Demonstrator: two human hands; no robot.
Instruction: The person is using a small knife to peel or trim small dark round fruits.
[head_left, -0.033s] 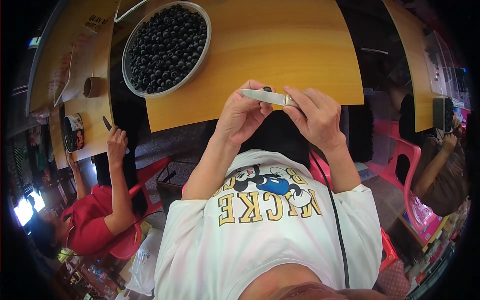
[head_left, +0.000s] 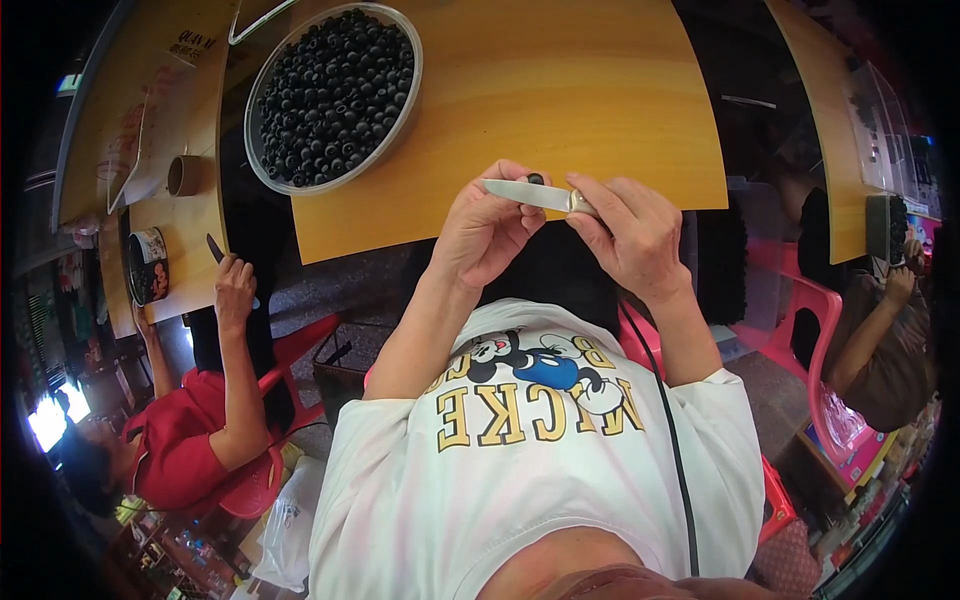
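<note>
Over the near edge of the table, my left hand (head_left: 485, 225) pinches a small, round black piece (head_left: 536, 179) between its fingertips. My right hand (head_left: 635, 235) grips the handle of a small knife (head_left: 520, 192). Its blade points left, lying across the left fingers just below the black piece; whether it touches the piece I cannot tell. To the far left, a clear round tub (head_left: 419, 82) is heaped with many similar black pieces, some showing a ring-shaped top. Their exact kind does not show.
A wooden table (head_left: 560, 90) spreads before me. At left, a person in red holds a knife (head_left: 214, 247) beside a patterned tin (head_left: 148, 265) and a cup (head_left: 184, 175). Another person sits at right near a pink chair (head_left: 822, 330). A black cable (head_left: 672, 430) runs down my shirt.
</note>
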